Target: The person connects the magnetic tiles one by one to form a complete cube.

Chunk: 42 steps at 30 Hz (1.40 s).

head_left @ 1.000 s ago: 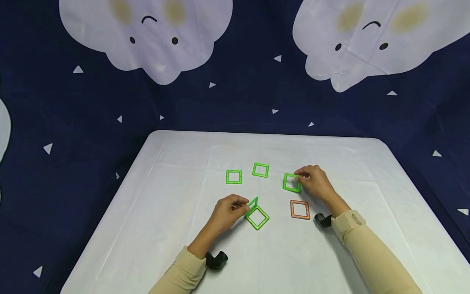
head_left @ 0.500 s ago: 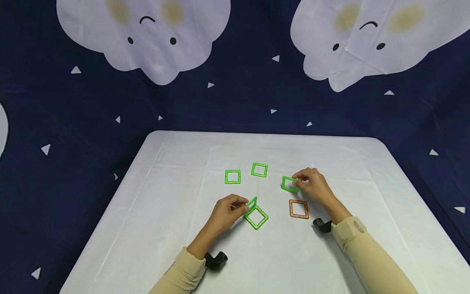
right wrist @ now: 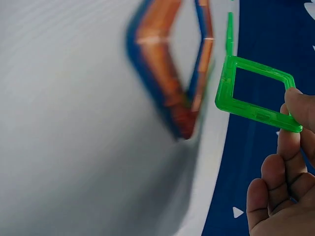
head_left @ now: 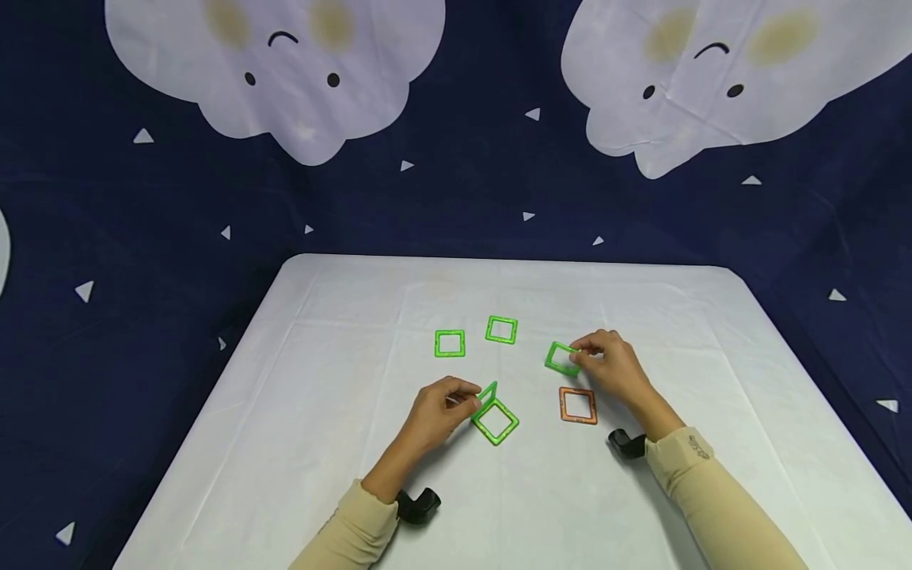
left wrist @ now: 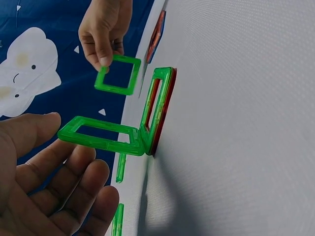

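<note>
The left sleeve (head_left: 349, 522), at 8 o'clock from the flat square (head_left: 507, 433), and the right sleeve (head_left: 720, 483), between 3 and 4, both run out of the head view. A black device (head_left: 420, 507) juts out beside the left cuff, its fastening hidden. Between 9 and 10 o'clock, the left hand (head_left: 445, 408) has thumb and forefinger clamped on a corner of the raised square (left wrist: 106, 142), which rises from the flat square's 11 o'clock edge, touching it there; fingers hide part of it from above. In the left wrist view, red shows along the flat square's underside; whether that is a separate piece I cannot tell. At 3 o'clock lies the orange square (head_left: 579, 421), blurred and cut off in the right wrist view. At 2 o'clock the right hand (head_left: 609, 364) pinches the tilted square (right wrist: 258, 115), its thumb covering part of one edge; whether that square touches the table (head_left: 342, 380) is hard to make out. Farther off, the left far square (head_left: 450, 355) at 11 o'clock and the right far square (head_left: 500, 340) at 12 lie flat. Beyond, the navy cloth (head_left: 399, 206) is cropped through its clouds (head_left: 285, 103)
</note>
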Each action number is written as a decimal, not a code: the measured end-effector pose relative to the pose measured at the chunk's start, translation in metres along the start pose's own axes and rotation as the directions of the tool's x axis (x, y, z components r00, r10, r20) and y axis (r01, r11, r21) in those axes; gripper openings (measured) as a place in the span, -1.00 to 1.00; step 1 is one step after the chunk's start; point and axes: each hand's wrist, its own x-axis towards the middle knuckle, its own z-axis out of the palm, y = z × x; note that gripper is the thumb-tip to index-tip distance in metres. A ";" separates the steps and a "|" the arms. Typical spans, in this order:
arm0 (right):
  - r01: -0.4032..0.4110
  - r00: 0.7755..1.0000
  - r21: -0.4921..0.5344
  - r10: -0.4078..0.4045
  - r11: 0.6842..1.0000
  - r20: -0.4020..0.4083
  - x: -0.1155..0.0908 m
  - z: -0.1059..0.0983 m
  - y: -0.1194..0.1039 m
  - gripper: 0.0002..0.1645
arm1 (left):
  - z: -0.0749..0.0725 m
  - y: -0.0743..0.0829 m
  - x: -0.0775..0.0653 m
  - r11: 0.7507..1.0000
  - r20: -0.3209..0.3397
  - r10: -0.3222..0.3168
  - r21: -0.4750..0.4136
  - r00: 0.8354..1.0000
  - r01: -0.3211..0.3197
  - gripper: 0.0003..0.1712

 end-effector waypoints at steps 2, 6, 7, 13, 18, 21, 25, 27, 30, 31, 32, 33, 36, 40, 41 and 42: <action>0.006 1.000 0.018 -0.005 1.000 -0.017 -0.001 -0.002 -0.003 -0.84 | 0.000 0.000 0.000 1.000 0.002 0.002 -0.001 1.000 -0.002 -0.78; -0.014 1.000 0.060 0.016 0.998 -0.025 -0.004 -0.006 -0.014 -0.83 | 0.000 -0.001 0.000 1.000 0.001 0.010 0.001 1.000 -0.010 -0.78; -0.023 0.999 0.071 0.025 0.997 -0.025 -0.005 -0.006 -0.016 -0.83 | 0.000 -0.001 0.000 1.000 0.000 0.011 0.003 1.000 -0.011 -0.78; -0.077 0.996 0.112 0.081 0.991 -0.033 -0.014 -0.005 -0.030 -0.77 | 0.000 -0.002 0.000 1.000 -0.004 0.027 0.008 1.000 -0.027 -0.79; -0.089 0.994 0.156 0.098 0.984 -0.049 -0.023 0.000 -0.038 -0.77 | 0.000 -0.001 0.000 0.999 -0.005 0.038 0.002 0.999 -0.038 -0.78; -0.104 0.992 0.180 0.115 0.978 -0.052 -0.027 0.004 -0.041 -0.76 | 0.000 -0.001 0.000 0.999 -0.005 0.041 -0.006 0.999 -0.041 -0.78; -0.135 0.988 0.212 0.148 0.968 -0.046 -0.031 0.009 -0.044 -0.73 | 0.000 -0.001 0.000 0.999 -0.005 0.044 -0.012 0.999 -0.044 -0.78; -0.150 0.986 0.224 0.163 0.963 -0.042 -0.034 0.011 -0.045 -0.73 | 0.000 -0.001 0.000 0.999 -0.006 0.045 -0.014 0.999 -0.045 -0.78; -0.167 0.982 0.241 0.182 0.956 -0.042 -0.038 0.015 -0.048 -0.73 | 0.001 -0.001 0.000 0.999 -0.008 0.049 -0.013 0.999 -0.049 -0.77; -0.171 0.981 0.245 0.187 0.954 -0.044 -0.039 0.016 -0.050 -0.74 | 0.001 -0.001 0.000 0.999 -0.009 0.050 -0.014 0.999 -0.050 -0.77; -0.174 0.981 0.250 0.191 0.953 -0.046 -0.041 0.018 -0.051 -0.74 | 0.001 -0.001 0.000 0.998 -0.009 0.054 -0.013 0.999 -0.054 -0.77; -0.177 0.980 0.256 0.195 0.950 -0.048 -0.043 0.019 -0.053 -0.75 | 0.001 -0.001 0.000 0.998 -0.009 0.057 -0.012 0.998 -0.057 -0.77; -0.191 0.977 0.288 0.211 0.938 -0.040 -0.047 0.024 -0.059 -0.75 | 0.001 -0.001 0.000 0.998 -0.008 0.061 -0.012 0.998 -0.061 -0.77; -0.212 0.973 0.354 0.230 0.911 -0.010 -0.052 0.029 -0.066 -0.74 | 0.000 -0.001 0.000 0.998 -0.004 0.063 -0.010 0.998 -0.063 -0.76; -0.215 0.972 0.370 0.234 0.904 -0.007 -0.052 0.031 -0.067 -0.74 | 0.000 -0.002 0.000 0.998 -0.004 0.063 -0.010 0.998 -0.063 -0.76; -0.213 0.972 0.370 0.234 0.904 -0.012 -0.053 0.032 -0.069 -0.75 | 0.000 -0.002 0.000 0.998 -0.003 0.064 -0.009 0.998 -0.064 -0.76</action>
